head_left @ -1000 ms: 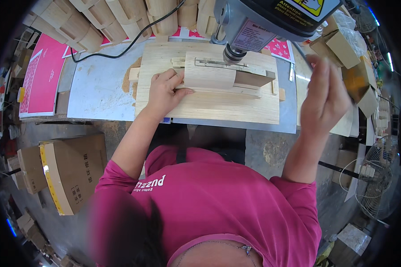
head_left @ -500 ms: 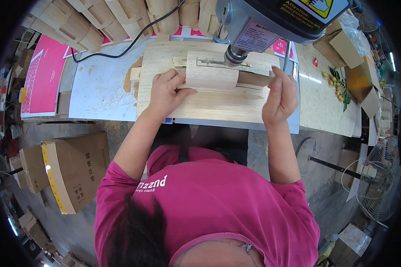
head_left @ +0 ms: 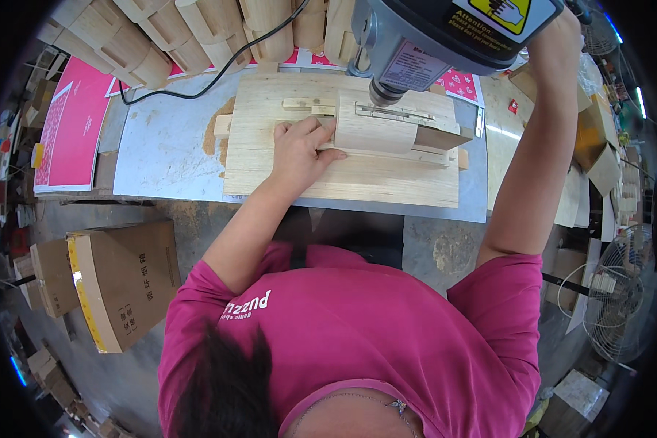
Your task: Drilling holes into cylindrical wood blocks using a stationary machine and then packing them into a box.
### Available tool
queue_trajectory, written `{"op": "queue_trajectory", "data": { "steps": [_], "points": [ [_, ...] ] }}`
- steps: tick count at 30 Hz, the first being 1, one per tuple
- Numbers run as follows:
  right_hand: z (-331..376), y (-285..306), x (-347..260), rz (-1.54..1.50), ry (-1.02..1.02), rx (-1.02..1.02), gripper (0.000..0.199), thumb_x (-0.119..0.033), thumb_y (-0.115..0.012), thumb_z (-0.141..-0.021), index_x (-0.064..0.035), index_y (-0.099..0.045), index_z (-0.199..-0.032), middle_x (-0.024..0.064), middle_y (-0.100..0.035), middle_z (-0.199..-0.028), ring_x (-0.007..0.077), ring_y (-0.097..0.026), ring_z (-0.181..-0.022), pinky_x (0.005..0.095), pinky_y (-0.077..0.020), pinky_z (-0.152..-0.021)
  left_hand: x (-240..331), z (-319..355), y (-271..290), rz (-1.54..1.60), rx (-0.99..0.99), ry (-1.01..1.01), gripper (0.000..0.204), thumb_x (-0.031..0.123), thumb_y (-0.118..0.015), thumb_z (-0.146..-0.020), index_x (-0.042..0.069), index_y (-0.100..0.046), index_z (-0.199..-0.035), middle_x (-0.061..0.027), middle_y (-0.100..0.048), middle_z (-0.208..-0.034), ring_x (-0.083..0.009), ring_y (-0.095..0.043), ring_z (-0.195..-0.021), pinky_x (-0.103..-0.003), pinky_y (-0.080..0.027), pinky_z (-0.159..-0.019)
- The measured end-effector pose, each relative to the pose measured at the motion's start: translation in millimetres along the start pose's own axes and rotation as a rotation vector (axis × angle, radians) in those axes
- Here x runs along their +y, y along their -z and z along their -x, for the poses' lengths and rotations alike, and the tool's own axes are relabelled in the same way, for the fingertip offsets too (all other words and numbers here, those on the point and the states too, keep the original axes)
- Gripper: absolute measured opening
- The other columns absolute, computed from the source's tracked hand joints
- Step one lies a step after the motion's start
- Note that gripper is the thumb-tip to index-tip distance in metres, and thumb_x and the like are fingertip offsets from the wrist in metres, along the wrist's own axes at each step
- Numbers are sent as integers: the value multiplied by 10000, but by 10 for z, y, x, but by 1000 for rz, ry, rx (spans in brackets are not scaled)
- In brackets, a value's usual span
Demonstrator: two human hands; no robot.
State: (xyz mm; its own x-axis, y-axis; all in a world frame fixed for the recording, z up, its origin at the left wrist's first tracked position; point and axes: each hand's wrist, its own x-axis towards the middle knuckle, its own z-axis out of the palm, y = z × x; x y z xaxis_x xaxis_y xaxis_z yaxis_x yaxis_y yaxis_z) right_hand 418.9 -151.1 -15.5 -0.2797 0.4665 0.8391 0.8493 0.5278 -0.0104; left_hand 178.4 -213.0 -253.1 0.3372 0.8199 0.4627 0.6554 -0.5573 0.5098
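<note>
Left hand [head_left: 303,150]: flat, fingers spread, no clenched grip, pressing the left end of a curved pale wood piece [head_left: 376,133] against the plywood jig board [head_left: 343,175] lying on the metal-topped table [head_left: 168,157]. Wood piece: directly beneath the drill press head [head_left: 445,33], its chuck just above the piece's top edge. Right hand [head_left: 555,33]: raised beside the drill press head at the frame's upper edge; grip cannot be told.
</note>
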Motion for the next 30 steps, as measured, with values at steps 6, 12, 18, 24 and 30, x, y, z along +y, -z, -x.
{"op": "queue_trajectory", "data": {
  "steps": [6, 12, 18, 24, 30],
  "points": [
    [404, 315, -485, -226, -509, 110, 208, -139, -510, -879, 9, -600, -764, -5, -499, -608, 38, -416, -533, 183, -304, -474, -15, -12, -29, -6, -4, -4, 490, 319, -752, -591, 118, -631, -1021, 1, -513, -728, -173, -502, -712, -341, -287, -684],
    [1109, 246, -866, -331, -469, 76, 162, -54, -497, -861, 48, -619, -833, 33, -500, -575, 73, -454, -509, 214, -348, -485, 0, 1, 2, 2, -21, 5, 490, 320, -749, -594, 111, -631, -1022, 1, -512, -728, -175, -499, -710, -343, -288, -687],
    [1674, -265, -733, -408, -345, 178, 146, -11, -496, -828, 57, -610, -889, 84, -525, -614, 170, -468, -518, 269, -367, -495, 49, -40, 26, 20, 22, -9, 304, 268, -768, -574, 82, -559, -694, -13, -476, -675, -198, -485, -659, -329, -293, -684],
    [1778, -391, -635, -354, -248, 191, 179, -19, -460, -839, 63, -589, -932, 110, -553, -670, 191, -514, -594, 277, -398, -550, 42, -55, -14, 11, 24, -17, 303, 270, -768, -573, 79, -567, -695, -13, -475, -673, -201, -484, -660, -328, -296, -682],
    [1182, 62, -673, -359, -334, 263, 156, -61, -491, -853, 44, -602, -818, 67, -551, -629, 104, -483, -525, 223, -372, -483, 4, 0, 23, 4, 31, 8, 299, 266, -767, -572, 85, -591, -732, -9, -489, -680, -199, -490, -672, -334, -297, -696]
  ]
}}
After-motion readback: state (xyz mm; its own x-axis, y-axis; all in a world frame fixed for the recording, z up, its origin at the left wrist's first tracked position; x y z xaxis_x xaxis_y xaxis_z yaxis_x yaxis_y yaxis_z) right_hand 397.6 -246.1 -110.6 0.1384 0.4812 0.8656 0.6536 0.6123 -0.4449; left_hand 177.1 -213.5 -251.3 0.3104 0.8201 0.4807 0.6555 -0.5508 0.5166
